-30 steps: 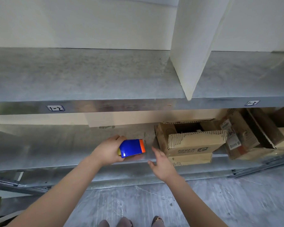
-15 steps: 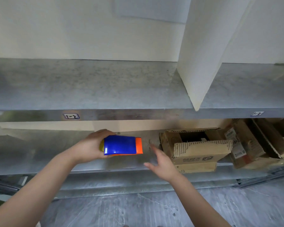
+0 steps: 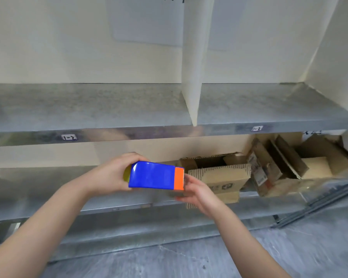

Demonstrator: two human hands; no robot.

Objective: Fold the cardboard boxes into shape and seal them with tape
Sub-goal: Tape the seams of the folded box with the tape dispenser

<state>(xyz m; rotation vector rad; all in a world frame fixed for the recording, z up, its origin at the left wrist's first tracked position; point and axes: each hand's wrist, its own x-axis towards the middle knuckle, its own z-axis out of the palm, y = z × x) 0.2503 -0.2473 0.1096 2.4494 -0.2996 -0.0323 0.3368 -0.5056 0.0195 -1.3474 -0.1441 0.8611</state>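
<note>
**Firmly gripped: tape dispenser held in front of the lower shelf**

Centrally in the head view, a blue tape dispenser [image 3: 152,175] with an orange cutter end [image 3: 179,178] is held level in the air, in front of the lower shelf [image 3: 38,189] of a metal rack. It is gripped at its blunt end by the left hand [image 3: 111,175], whose fingers are curled over the top and whose thumb is tucked beneath. A yellowish rounded part is seen between that palm and the blue body. The right hand [image 3: 197,192] is placed at the serrated orange end, with its fingers bent and its thumb close against the teeth. Whether anything is pinched there cannot be told.

Just beyond the right hand, an open cardboard box [image 3: 219,178] is seen on the lower shelf, its torn corrugated flap turned toward the camera. Further cardboard boxes [image 3: 279,167] are piled at a tilt to its right on the same shelf, flaps open, with printed stickers showing on one.

Above, the upper shelf [image 3: 88,109] is split by a white upright divider [image 3: 193,77]. A small label [image 3: 69,137] marked "1-2" is fixed to its front edge. A grey floor [image 3: 289,255] is visible below.
</note>
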